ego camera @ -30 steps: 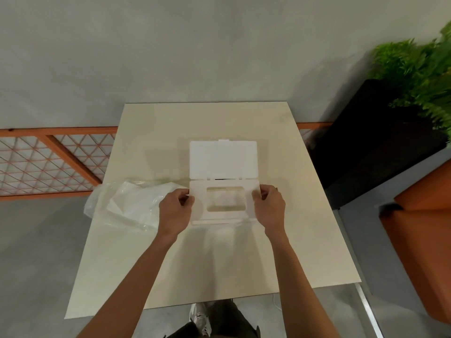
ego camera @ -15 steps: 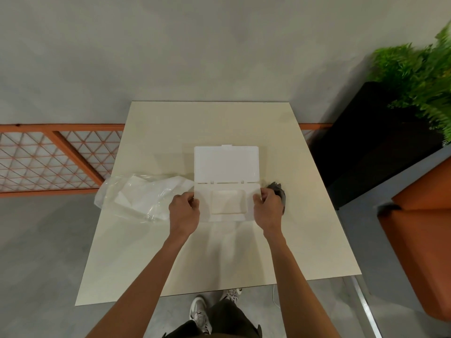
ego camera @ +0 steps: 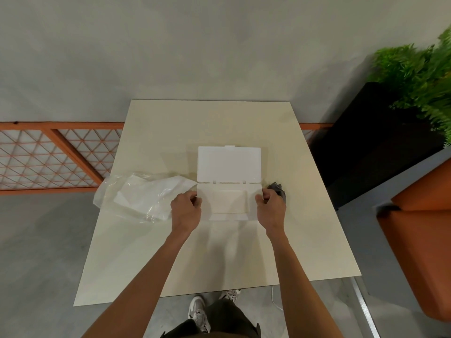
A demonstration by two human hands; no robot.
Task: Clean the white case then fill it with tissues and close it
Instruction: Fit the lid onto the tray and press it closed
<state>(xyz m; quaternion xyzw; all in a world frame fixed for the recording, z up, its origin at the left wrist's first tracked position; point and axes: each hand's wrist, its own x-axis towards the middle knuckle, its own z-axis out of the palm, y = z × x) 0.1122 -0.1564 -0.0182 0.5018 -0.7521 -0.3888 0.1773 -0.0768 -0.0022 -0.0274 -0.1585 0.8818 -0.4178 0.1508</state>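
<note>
The white case [ego camera: 229, 200] lies in the middle of the cream table [ego camera: 219, 259] with its outer lid [ego camera: 229, 164] folded back flat, away from me. The near half shows a rectangular window panel with white tissue behind it. My left hand [ego camera: 186, 212] grips the case's left edge and my right hand [ego camera: 271, 209] grips its right edge. A clear plastic wrapper [ego camera: 141, 195] with white tissues inside lies just left of my left hand. A dark grey cloth [ego camera: 277, 189] peeks out behind my right hand.
An orange lattice railing [ego camera: 53, 154] runs behind the table on the left. A black planter [ego camera: 375, 142] with a green fern [ego camera: 419, 74] stands at the right, with an orange seat [ego camera: 419, 240] nearer. My shoes and the table's near edge are below.
The near half of the case, held slightly raised a second ago, has come down flat on the table. The grey cloth has come into sight beside my right hand.
</note>
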